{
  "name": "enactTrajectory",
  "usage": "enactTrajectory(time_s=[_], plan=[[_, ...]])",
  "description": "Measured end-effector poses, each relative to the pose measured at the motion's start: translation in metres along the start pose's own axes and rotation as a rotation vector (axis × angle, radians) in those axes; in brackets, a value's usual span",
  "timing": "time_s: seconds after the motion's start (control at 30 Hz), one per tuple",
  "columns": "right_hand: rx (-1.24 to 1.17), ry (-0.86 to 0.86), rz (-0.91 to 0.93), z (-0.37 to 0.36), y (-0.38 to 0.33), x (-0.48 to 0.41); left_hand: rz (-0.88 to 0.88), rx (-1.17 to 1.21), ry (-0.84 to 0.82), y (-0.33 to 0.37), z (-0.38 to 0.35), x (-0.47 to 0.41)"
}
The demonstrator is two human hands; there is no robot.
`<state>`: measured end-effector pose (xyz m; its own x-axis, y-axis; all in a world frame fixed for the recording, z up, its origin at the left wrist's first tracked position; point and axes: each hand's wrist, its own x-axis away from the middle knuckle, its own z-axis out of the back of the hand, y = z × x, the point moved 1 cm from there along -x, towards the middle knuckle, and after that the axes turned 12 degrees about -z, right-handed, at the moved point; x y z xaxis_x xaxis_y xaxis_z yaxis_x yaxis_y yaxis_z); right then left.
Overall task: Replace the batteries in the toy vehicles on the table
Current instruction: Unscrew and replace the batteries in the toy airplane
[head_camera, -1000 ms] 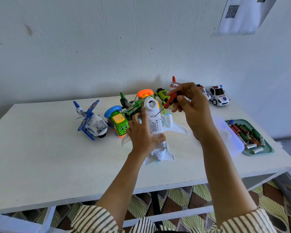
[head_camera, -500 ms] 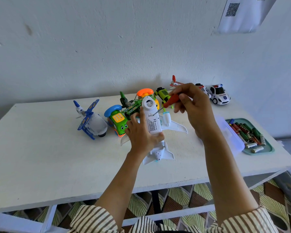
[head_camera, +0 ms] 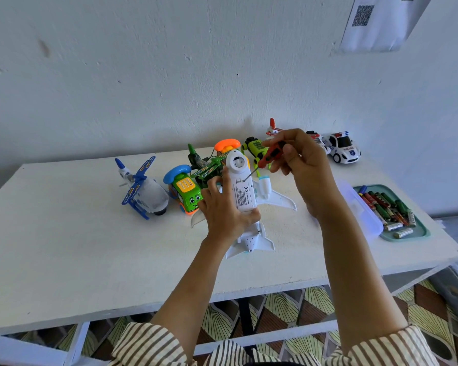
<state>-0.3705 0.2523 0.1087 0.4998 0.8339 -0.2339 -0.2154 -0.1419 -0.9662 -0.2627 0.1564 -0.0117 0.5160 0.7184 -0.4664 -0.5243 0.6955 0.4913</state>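
White toy airplane (head_camera: 262, 190) flipped belly-up on the table (head_camera: 64, 233), nose toward the wall, so the battery door (head_camera: 244, 194) faces up. Left hand (head_camera: 222, 210) wraps the fuselage mid-body, fingers curled round it, thumb at the near end of the door. Looks like bracing so the plane can't roll under tool pressure. Right hand (head_camera: 302, 165) pinches a red-handled screwdriver (head_camera: 270, 155) at the fingertips; shaft angles down-left, with the tip at the far end of the door, probably on its screw. Screw head too small to confirm. Light fingertip pinch suits twirling a small screw.

Step, my read: unscrewing the door. Door still on, no cells out of this plane yet.

Teal tray (head_camera: 418, 235) of loose batteries (head_camera: 384, 207) sits at the right edge, within reach for the swap, with a clear plastic lid (head_camera: 360, 207) just beside it. Other toys are lined up behind: blue-white helicopter (head_camera: 143, 191), green phone car (head_camera: 187, 194), police car (head_camera: 341, 151).
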Motion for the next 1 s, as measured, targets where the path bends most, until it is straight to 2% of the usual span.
enactTrajectory(time_s=[0.17, 0.37, 0.63, 0.8, 1.0], plan=[[0.081, 0.033, 0.030, -0.0040, -0.0022, 0.0006, -0.010, 0.001, -0.020, 0.0017, 0.0000, -0.0003], [-0.024, -0.002, 0.004, -0.0009, -0.0050, 0.0016, 0.000, -0.001, 0.010, -0.0005, -0.0016, -0.0014], [0.191, 0.097, 0.032, -0.0021, -0.0015, -0.0050, -0.002, -0.010, -0.023, 0.0018, 0.0003, -0.0023], [-0.001, 0.042, -0.003, -0.0023, -0.0047, -0.0039, -0.009, -0.015, -0.039, 0.0028, -0.0005, -0.0032], [0.110, 0.030, 0.016, -0.0020, -0.0001, -0.0048, -0.007, 0.001, -0.057, 0.0036, -0.0014, -0.0048]])
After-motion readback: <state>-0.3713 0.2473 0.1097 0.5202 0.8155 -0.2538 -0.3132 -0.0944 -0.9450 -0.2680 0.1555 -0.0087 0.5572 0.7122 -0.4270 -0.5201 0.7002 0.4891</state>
